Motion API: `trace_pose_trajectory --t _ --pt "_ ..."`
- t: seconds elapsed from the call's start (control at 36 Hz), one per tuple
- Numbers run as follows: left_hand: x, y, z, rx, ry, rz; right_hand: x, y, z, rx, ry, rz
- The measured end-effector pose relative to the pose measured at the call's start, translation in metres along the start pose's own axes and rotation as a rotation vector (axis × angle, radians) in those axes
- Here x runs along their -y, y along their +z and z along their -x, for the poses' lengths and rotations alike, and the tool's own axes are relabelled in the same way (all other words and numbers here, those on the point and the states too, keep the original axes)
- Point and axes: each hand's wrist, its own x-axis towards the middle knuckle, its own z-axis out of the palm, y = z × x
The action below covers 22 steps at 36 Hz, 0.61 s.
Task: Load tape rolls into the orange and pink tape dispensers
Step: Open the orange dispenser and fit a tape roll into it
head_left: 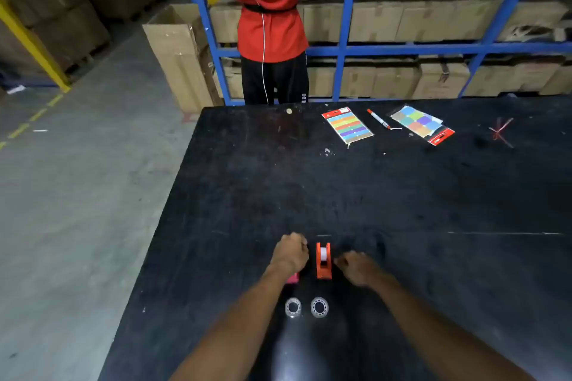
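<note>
An orange tape dispenser (pixel 323 260) stands upright on the black table (pixel 402 201) with a white roll seated in it. My left hand (pixel 291 252) is curled over the pink dispenser (pixel 292 278), of which only a small corner shows below my wrist. My right hand (pixel 356 266) rests just right of the orange dispenser, fingers bent, with nothing visible in it. Two clear tape rolls (pixel 293 307) (pixel 319 307) lie flat side by side on the table, nearer to me than both dispensers.
At the table's far side lie a pack of coloured strips (pixel 347 125), a red marker (pixel 378 118) and a pack of coloured squares (pixel 422 124). A person in a red shirt (pixel 269 9) stands beyond the table at blue shelving with cardboard boxes. The table's left edge drops to concrete floor.
</note>
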Motion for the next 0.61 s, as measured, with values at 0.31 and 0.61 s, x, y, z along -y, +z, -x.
trace_pose_trajectory --t 0.31,0.61 --pt "0.003 0.061 -0.019 0.067 -0.093 0.090 0.015 0.026 -0.014 -0.075 0.044 -0.326" --pt "0.006 0.069 -0.030 0.126 -0.142 0.395 0.017 0.037 -0.025 -0.114 0.074 -0.619"
